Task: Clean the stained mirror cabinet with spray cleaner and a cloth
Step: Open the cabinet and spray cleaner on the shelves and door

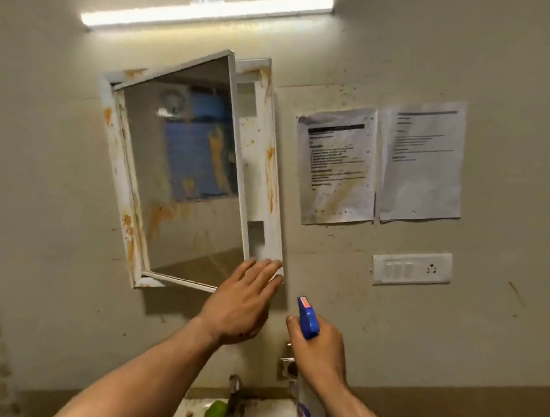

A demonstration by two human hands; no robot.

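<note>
Fingers (260,268) of the flat left hand (240,303) apparently steadied the mirror door (183,164) ajar, while the right hand (319,352) beside it gripped the spray bottle (308,317).

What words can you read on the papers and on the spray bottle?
No words here can be read.
On the left paper: black printed lines, too blurred to read.
On the right paper: fainter printed lines, too blurred to read.
On the spray bottle in the right hand: a blue label, too blurred to read.
</note>
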